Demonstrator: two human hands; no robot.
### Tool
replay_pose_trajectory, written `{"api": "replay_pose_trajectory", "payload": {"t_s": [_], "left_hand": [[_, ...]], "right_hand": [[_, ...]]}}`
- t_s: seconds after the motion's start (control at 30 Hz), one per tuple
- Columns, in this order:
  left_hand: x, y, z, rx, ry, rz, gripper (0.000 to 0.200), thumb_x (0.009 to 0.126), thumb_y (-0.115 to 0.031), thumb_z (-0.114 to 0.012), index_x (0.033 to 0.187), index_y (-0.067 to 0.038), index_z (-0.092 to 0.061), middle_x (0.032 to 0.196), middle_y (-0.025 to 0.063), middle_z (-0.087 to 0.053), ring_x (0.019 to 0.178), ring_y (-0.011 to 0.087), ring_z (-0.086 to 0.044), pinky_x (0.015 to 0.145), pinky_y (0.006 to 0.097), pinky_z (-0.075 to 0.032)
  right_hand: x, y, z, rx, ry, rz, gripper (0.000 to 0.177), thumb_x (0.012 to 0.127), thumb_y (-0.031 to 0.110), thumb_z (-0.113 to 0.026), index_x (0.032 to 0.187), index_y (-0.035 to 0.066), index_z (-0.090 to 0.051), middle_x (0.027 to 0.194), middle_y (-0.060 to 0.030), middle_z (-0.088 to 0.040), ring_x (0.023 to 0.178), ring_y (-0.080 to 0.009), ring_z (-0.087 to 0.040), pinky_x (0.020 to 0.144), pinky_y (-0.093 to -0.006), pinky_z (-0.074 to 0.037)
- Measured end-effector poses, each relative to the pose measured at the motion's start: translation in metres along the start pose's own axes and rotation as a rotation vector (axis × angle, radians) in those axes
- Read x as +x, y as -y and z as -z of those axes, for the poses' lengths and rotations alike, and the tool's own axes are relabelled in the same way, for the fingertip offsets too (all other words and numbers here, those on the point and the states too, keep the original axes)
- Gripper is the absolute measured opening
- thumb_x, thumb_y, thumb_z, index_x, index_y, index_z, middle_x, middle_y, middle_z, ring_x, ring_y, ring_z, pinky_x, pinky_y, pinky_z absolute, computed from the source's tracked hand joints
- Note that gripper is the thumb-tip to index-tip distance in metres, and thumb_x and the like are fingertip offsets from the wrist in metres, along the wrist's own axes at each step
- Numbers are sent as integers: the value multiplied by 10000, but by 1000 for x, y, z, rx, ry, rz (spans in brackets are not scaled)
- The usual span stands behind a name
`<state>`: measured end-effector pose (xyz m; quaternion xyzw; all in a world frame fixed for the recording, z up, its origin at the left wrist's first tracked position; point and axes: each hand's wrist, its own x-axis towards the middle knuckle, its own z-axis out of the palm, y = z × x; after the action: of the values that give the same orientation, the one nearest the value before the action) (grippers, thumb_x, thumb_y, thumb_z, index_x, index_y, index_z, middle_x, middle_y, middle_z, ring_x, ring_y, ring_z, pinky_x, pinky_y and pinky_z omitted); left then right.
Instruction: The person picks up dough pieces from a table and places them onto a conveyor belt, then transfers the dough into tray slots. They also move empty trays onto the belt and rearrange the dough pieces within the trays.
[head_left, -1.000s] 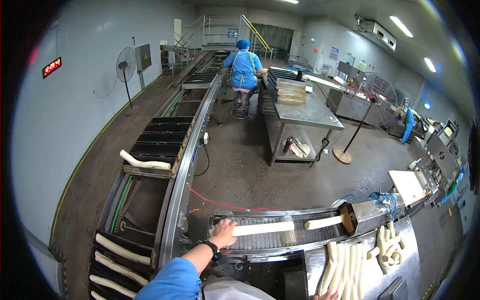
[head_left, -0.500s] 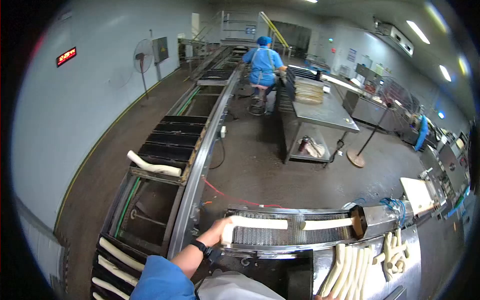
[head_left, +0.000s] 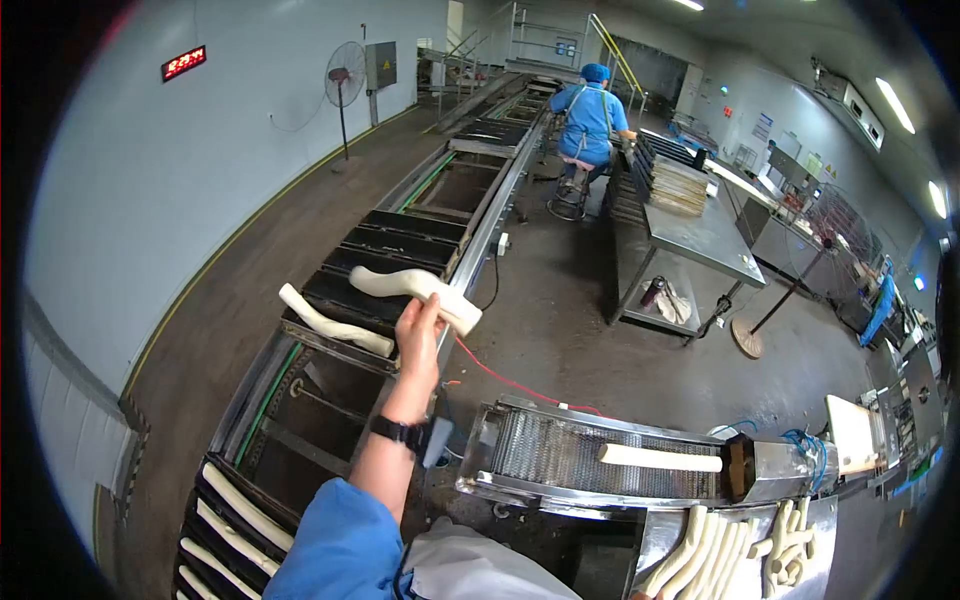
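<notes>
My left hand [head_left: 420, 335], with a dark watch on its wrist, grips a long pale dough strip [head_left: 395, 283] near its right end and holds it up over the black trays [head_left: 400, 248] of the left line. Just below that strip, another dough strip [head_left: 335, 325] lies on the nearest of these trays. On the mesh conveyor [head_left: 545, 450] rests a single dough strip [head_left: 660, 458]. Only a sliver of my right hand [head_left: 640, 596] shows at the bottom edge, beside a row of dough strips [head_left: 695, 560] on a metal table; its fingers are mostly hidden.
More strips lie in black trays [head_left: 225, 535] at the lower left. A tangled dough pile [head_left: 790, 545] is at the lower right. Farther off, a person in blue [head_left: 590, 120] sits by a steel table [head_left: 700, 240] with stacked trays. Floor fans [head_left: 343, 75] stand around.
My left hand has lifted a dough strip off the mesh conveyor and carried it up and left over the black trays. The view has shifted, and one strip remains on the mesh.
</notes>
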<state>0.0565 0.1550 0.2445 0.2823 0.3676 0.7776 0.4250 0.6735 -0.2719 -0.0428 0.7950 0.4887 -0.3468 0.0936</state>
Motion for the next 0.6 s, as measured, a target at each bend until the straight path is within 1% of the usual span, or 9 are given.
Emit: {"api": "replay_pose_trajectory", "payload": {"t_s": [0.03,0.07,0.1,0.17,0.2,0.37,0.43,0.5,0.6], "left_hand": [[9,7,24,34,-82,135,152,932,-183,-626,1029,-70,-596,906,-21,-592,802,55,-537,756,241,-444],[13,15,46,24,-180,246,598,900,-178,-662,1381,43,-383,1114,88,-577,1041,173,-575,916,295,-481],[8,14,64,51,-158,248,690,891,-172,-669,1429,42,-294,1158,96,-554,1068,182,-562,953,306,-465],[-10,6,85,78,-138,274,819,875,-165,-683,1495,34,-187,1187,95,-543,1093,186,-548,995,321,-434],[-23,6,97,72,-126,290,767,882,-175,-675,1482,23,-240,1179,86,-555,1080,180,-550,979,316,-434],[-73,13,151,134,-234,365,537,895,-162,-640,1383,-36,-454,1096,22,-610,1027,142,-569,934,293,-433],[-87,11,165,161,-273,392,501,903,-144,-619,1366,-30,-463,1119,34,-614,1024,143,-578,934,307,-444],[-97,2,169,174,-322,404,441,910,-102,-593,1332,-31,-483,1115,35,-615,1012,145,-589,942,321,-449],[-99,-1,184,179,-376,388,406,912,-71,-578,1310,-46,-504,1123,33,-608,1011,142,-589,950,328,-448]], "right_hand": [[2,19,5,446,-113,9,264,908,309,-586,1032,85,-653,790,-62,-635,669,-154,-606,562,-319,-467],[-8,61,24,893,-224,18,275,920,305,-585,1028,59,-645,757,-28,-608,622,-136,-581,511,-302,-448],[-12,82,33,1342,-332,26,288,933,300,-583,1024,32,-637,724,6,-581,575,-118,-555,460,-284,-430],[28,84,56,1170,-382,99,245,933,220,-552,973,-10,-624,729,-61,-596,616,-171,-573,473,-282,-446],[7,151,110,1217,-302,76,369,762,204,-675,1064,17,-575,873,-63,-592,824,-187,-564,745,-357,-463],[-85,362,257,1047,-282,445,584,694,279,-564,1203,-5,-598,963,-83,-630,857,-166,-577,737,-272,-455],[-60,399,291,1074,13,705,614,706,301,-570,1227,-24,-574,990,-110,-647,909,-190,-633,752,-290,-516],[-84,456,314,1158,128,866,588,786,377,-590,1183,-56,-567,949,-150,-649,718,-202,-664,552,-287,-550],[-124,550,340,993,280,1140,600,826,449,-578,1174,-40,-570,905,-129,-647,750,-152,-652,599,-260,-524]]}}
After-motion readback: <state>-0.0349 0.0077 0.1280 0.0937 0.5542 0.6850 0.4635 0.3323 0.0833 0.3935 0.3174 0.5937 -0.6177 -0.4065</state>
